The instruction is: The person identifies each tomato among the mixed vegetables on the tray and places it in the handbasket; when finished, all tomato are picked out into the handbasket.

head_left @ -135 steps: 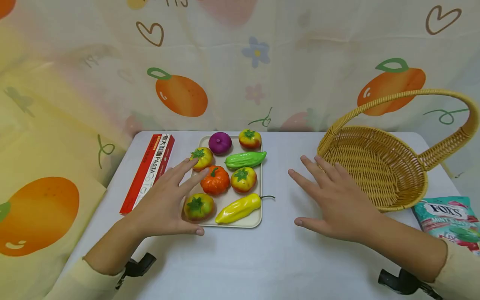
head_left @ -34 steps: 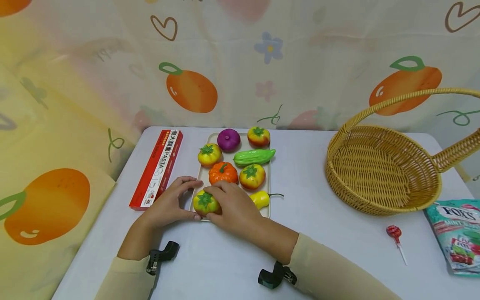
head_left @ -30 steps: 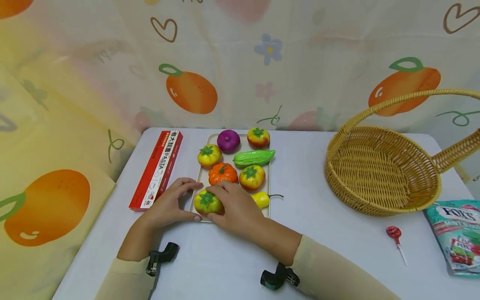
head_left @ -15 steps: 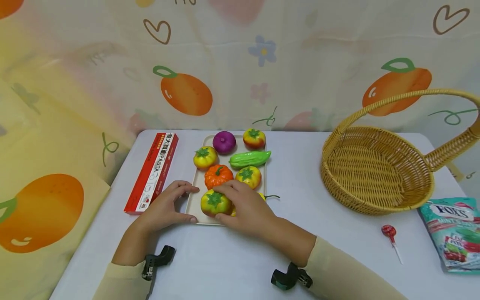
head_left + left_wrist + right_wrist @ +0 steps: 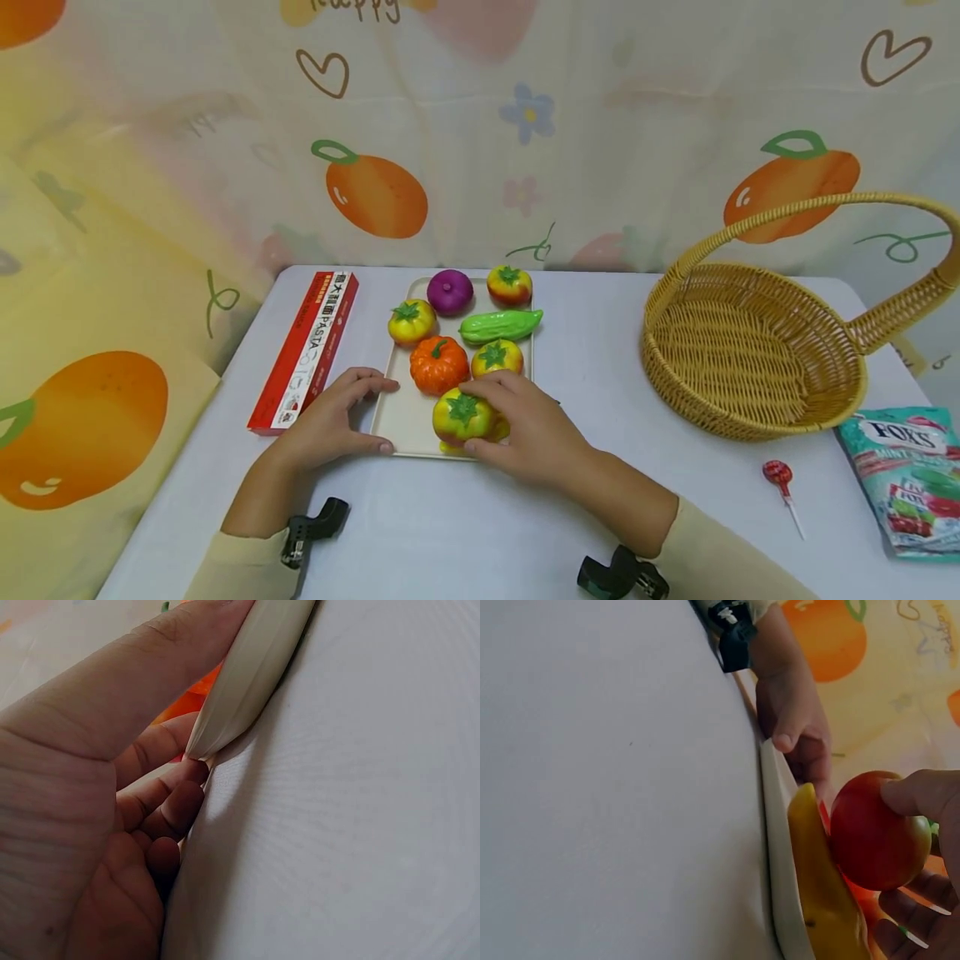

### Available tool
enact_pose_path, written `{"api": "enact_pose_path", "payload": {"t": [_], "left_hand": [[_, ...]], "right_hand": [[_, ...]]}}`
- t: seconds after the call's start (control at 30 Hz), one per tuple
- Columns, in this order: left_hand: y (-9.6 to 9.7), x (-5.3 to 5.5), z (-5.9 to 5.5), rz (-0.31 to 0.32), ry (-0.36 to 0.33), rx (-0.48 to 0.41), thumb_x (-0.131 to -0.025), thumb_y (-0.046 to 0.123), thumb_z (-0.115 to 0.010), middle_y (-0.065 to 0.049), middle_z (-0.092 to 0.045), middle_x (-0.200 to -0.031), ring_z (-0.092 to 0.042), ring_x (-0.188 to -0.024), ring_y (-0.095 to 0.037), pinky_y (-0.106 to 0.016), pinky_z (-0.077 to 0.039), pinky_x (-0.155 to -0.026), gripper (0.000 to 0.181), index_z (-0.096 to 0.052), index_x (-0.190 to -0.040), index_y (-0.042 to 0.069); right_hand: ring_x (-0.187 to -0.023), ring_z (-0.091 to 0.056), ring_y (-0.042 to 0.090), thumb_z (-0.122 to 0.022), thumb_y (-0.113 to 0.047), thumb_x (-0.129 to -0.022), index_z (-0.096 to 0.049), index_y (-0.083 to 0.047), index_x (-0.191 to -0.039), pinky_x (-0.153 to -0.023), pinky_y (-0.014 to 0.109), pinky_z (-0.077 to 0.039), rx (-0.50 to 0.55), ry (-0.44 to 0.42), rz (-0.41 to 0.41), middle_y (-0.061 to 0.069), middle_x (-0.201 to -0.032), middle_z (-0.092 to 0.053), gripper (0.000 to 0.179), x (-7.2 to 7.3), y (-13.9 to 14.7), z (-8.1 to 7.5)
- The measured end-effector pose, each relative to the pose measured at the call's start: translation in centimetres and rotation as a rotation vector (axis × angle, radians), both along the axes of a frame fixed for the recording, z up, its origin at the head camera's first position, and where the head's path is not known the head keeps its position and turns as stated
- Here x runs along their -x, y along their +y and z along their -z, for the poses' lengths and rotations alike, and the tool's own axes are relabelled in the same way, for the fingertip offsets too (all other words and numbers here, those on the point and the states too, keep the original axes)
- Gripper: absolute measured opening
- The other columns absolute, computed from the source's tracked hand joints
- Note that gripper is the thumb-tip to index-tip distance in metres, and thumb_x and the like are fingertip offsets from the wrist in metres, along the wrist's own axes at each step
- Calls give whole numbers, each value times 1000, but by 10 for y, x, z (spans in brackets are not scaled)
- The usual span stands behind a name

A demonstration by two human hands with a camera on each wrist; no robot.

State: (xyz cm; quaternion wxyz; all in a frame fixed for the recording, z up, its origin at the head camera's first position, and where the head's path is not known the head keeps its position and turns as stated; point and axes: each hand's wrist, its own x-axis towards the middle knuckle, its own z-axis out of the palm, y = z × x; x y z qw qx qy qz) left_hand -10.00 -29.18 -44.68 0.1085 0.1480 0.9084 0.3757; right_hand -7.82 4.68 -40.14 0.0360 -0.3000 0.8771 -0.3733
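Observation:
My right hand point(image 5: 536, 429) holds a yellow-green and red toy tomato point(image 5: 460, 416) between thumb and fingers, raised just above the front of the cream tray point(image 5: 401, 421). Its red underside shows in the right wrist view, beside the yellow toy chili pepper point(image 5: 821, 877) lying in the tray. The hand hides most of that pepper in the head view. At the tray's front left corner, my left hand point(image 5: 322, 429) grips the rim with thumb and fingers. Also in the tray are an orange toy pumpkin point(image 5: 439, 366), a purple toy onion point(image 5: 450, 292) and a green vegetable point(image 5: 501, 326).
More toy tomatoes, such as one at the tray's left point(image 5: 412, 322), sit in the tray. A red pasta box point(image 5: 303, 354) lies to its left. On the right are a handled wicker basket point(image 5: 750, 350), a lollipop point(image 5: 780, 483) and a FOX'S candy bag point(image 5: 903, 475).
From hovering open, both hands came to the tray. My right hand took the front left toy tomato, lifted it and carried it right over the yellow pepper; my left hand stayed at the corner.

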Motion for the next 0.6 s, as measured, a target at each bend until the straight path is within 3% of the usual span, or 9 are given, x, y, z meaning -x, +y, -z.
{"api": "enact_pose_path", "payload": {"t": [0.33,0.6], "left_hand": [[0,0,1,1,5,-2,-68,35,-103,-3,-55,-143,-49,-136,-28,-59,-42,-117,81,-67,-140,20],[2,0,0,2,16,10,-68,34,-103,-3,-55,-144,-50,-134,-28,-59,-43,-116,81,-68,-140,20]], "right_hand": [[-126,-59,13,-92,-26,-86,-64,-22,-145,-108,42,-53,83,10,0,-5,-136,-60,65,-6,24,-5],[-130,-59,14,-92,-24,-85,-64,-24,-145,-109,45,-53,77,16,35,-6,-138,-60,66,-11,45,-9]]}}
